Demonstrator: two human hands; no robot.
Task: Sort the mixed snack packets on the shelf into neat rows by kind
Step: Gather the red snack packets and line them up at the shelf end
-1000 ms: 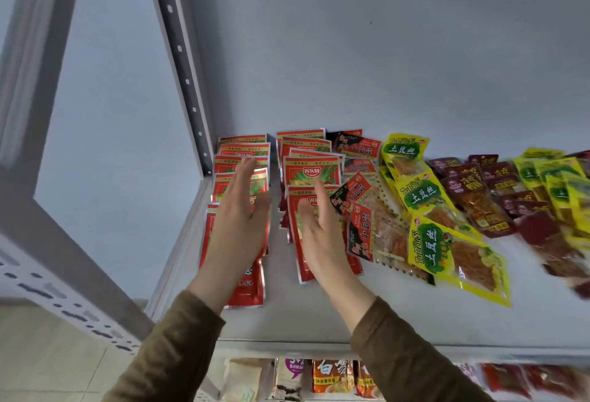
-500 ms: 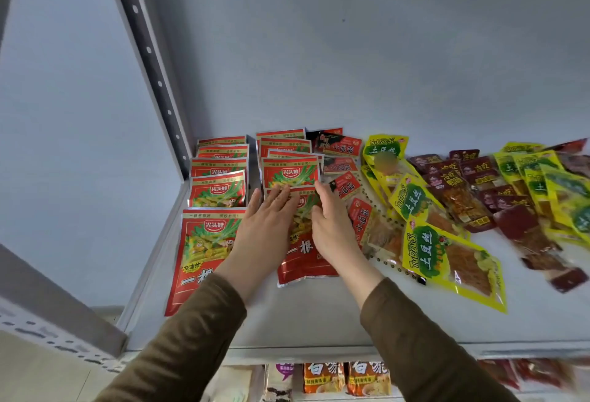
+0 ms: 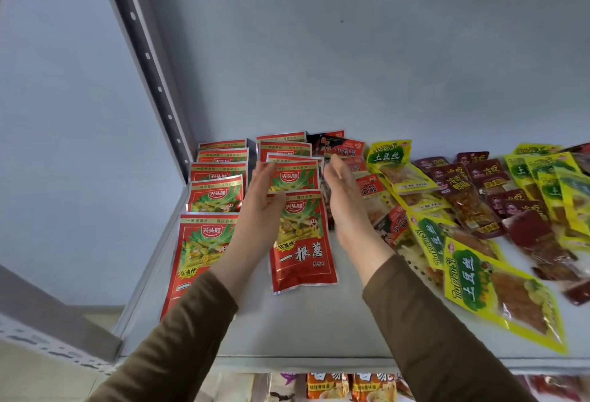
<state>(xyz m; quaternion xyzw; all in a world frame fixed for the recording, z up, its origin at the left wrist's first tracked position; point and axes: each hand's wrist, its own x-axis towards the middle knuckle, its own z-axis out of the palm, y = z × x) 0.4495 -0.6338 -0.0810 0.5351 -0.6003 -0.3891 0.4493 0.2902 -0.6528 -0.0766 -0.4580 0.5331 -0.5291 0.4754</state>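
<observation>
Two flat, unclenched hands, left hand (image 3: 258, 210) and right hand (image 3: 346, 207), flanking the red packets (image 3: 301, 242).

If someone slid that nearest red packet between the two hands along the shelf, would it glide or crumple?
The red packet would probably glide: its glossy foil lies flat on the smooth shelf. It looks thin and light, so a push at one corner may spin it. Lifted by an edge, it would likely droop a little.
</observation>
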